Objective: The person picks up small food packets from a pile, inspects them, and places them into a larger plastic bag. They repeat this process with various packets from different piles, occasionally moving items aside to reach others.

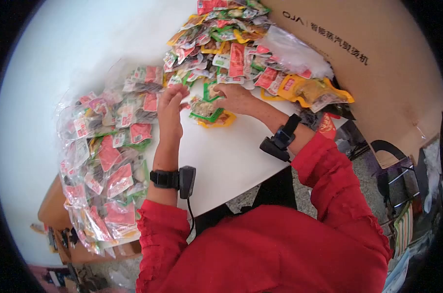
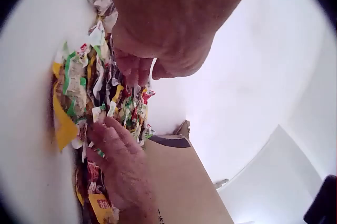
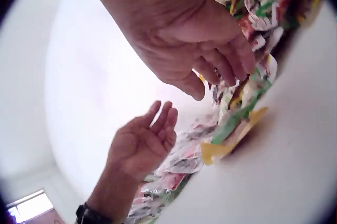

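Near the front of the big pile, a green-edged packet lies over a yellow-edged packet on the white table. The left hand is raised just left of these packets, its fingers loosely bent and holding nothing; the right wrist view shows that left hand with its palm turned up. From the right, the right hand reaches over the packets with bent fingers. In the right wrist view the right hand has its fingers relaxed beside the pile; nothing is seen gripped.
A large pile of sealed food packets stands at the back, with a yellow packet at its right edge. Clear bags full of packets cover the left side. A big cardboard box stands at the right.
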